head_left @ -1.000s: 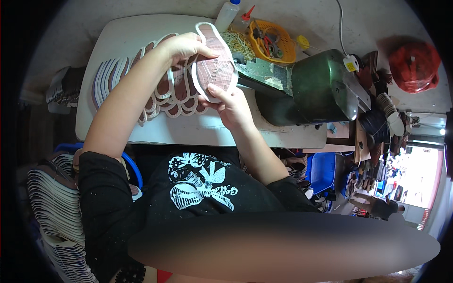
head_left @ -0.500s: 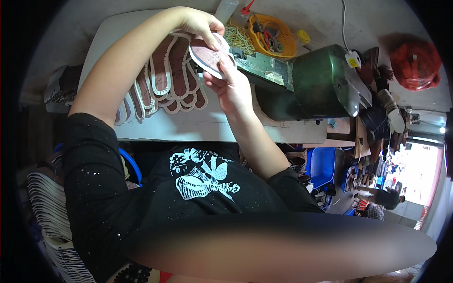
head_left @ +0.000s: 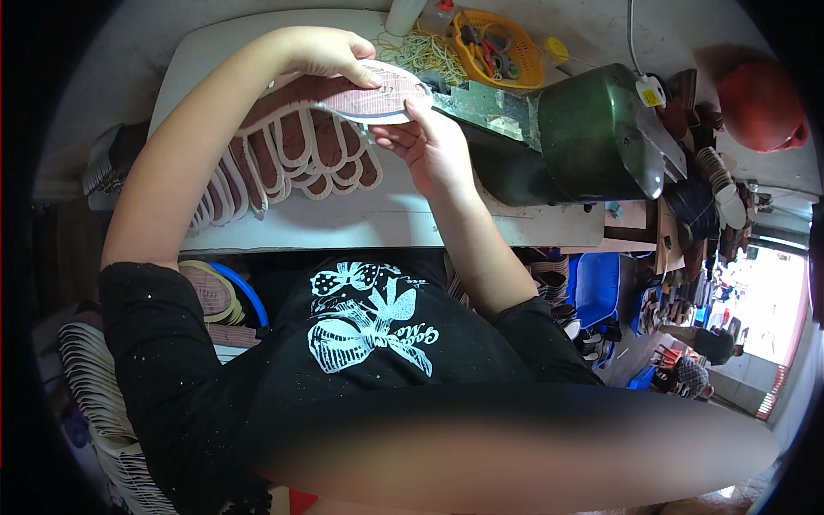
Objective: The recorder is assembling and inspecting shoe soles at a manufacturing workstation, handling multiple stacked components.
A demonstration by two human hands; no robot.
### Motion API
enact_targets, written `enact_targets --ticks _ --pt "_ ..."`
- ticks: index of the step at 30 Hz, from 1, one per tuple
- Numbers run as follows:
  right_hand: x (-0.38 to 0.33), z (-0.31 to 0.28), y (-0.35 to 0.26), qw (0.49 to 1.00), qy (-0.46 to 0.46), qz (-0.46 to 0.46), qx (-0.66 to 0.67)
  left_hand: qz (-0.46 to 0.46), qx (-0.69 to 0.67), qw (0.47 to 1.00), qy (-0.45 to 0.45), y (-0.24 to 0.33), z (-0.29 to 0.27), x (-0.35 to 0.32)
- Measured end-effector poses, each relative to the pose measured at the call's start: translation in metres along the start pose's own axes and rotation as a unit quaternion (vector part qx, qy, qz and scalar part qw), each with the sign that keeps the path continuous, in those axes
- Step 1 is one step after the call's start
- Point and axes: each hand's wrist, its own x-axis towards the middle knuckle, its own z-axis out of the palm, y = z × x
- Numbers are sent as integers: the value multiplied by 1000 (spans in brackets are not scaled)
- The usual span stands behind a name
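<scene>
A brownish-pink shoe sole piece [head_left: 369, 99] with a white edge is held level above the far side of the table. My left hand [head_left: 330, 56] grips its far edge, thumb on the upper face and fingers behind. At the sole piece's right end, my right hand [head_left: 433, 146] pinches the near edge between thumb and fingers. Just below lie several similar sole pieces [head_left: 294, 142], overlapping in a fanned row on the white table [head_left: 343, 225]. My left forearm hides part of that row and the held piece's left end.
A green sewing machine [head_left: 592, 129] stands right of my right hand, its arm reaching toward the sole piece. Behind are a yellow basket [head_left: 506, 77] of tools and loose pale threads [head_left: 425, 56]. Stacked sole pieces [head_left: 90, 378] rise at my left; a blue bin [head_left: 594, 287] is lower right.
The sole piece has swung from tilted and foreshortened to lengthwise across my view. My left hand has come slightly lower and leftward; both hands still hold the piece.
</scene>
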Motion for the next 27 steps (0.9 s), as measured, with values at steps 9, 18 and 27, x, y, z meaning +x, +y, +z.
enact_targets --ticks 9,18,27 --pt "5 -1 -4 999 3 29 -24 -38 1 998 54 -5 19 -11" --pt "-1 -16 -10 991 30 55 -122 -142 -200 967 75 21 54 -28" --pt "-37 -17 13 992 -39 41 -111 -134 -179 968 115 26 56 -26"
